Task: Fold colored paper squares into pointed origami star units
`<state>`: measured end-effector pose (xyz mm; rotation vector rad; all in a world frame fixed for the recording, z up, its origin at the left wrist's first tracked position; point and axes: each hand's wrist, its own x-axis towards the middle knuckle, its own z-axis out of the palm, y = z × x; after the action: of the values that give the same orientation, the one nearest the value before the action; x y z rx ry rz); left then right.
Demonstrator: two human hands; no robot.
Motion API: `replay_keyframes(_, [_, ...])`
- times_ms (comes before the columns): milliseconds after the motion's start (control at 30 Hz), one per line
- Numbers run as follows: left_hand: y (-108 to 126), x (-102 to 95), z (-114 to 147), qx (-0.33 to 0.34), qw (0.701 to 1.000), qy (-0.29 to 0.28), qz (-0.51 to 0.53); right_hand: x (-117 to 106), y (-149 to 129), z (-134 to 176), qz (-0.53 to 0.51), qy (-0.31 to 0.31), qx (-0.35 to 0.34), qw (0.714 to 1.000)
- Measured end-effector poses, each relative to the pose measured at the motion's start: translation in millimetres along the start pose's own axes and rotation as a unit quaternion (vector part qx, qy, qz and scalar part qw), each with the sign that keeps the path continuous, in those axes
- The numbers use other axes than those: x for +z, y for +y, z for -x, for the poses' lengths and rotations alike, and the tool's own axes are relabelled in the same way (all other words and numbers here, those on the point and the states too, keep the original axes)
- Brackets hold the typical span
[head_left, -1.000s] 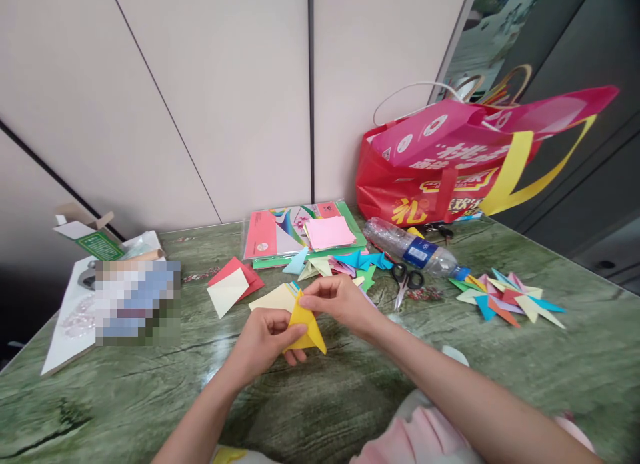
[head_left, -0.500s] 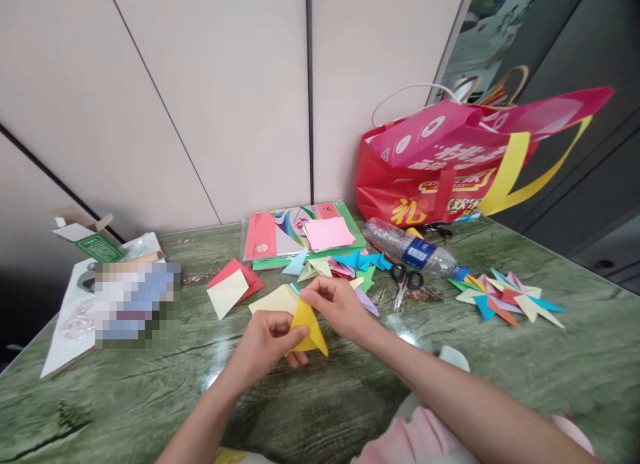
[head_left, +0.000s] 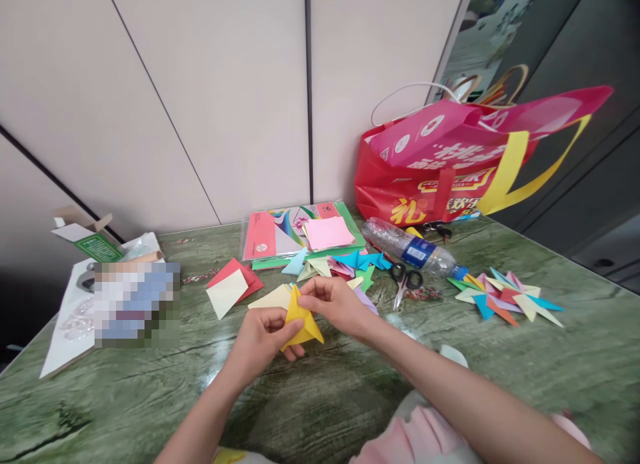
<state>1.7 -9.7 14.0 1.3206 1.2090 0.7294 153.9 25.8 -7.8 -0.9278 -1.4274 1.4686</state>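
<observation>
A yellow folded paper (head_left: 306,325) is held between my two hands above the table, its pointed tip upward. My left hand (head_left: 270,337) grips its lower left part, thumb in front and fingers behind. With thumb and fingertips my right hand (head_left: 333,304) pinches it near the upper right edge. Just behind it, partly hidden by the paper and hands, lie cream paper sheets (head_left: 270,297). Farther left, a cream square (head_left: 226,295) overlaps a red square (head_left: 251,281).
Black-handled scissors (head_left: 404,281) and a plastic bottle (head_left: 410,247) lie right of centre. Folded coloured pieces (head_left: 510,297) are heaped at the right. Pink squares (head_left: 330,232) rest on a paper pack (head_left: 260,237). A red bag (head_left: 385,191) stands behind, a green box (head_left: 95,244) far left.
The yellow paper has tilted, and its tip now points more upward and left. My right hand's fingers have slid slightly down its edge. Other things stay put.
</observation>
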Motion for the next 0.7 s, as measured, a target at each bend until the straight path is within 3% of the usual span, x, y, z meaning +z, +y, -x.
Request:
replay_keyframes(200, [-0.6, -1.0, -0.4, 0.007, 1.0, 0.0, 0.013, 2.9, 4.2, -1.4, 0.021, 0.021, -0.024, 0.999])
replay_keyframes(500, [-0.7, -0.5, 0.1, 0.008, 1.0, -0.023, -0.011, -1.4, -2.2, 1.1, -0.02, -0.058, -0.039, 0.997])
replay_keyframes(700, [-1.7, 1.2, -1.1, 0.0, 0.999, -0.016, -0.029, -0.2, 1.8, 1.7, -0.076, -0.042, -0.019, 0.996])
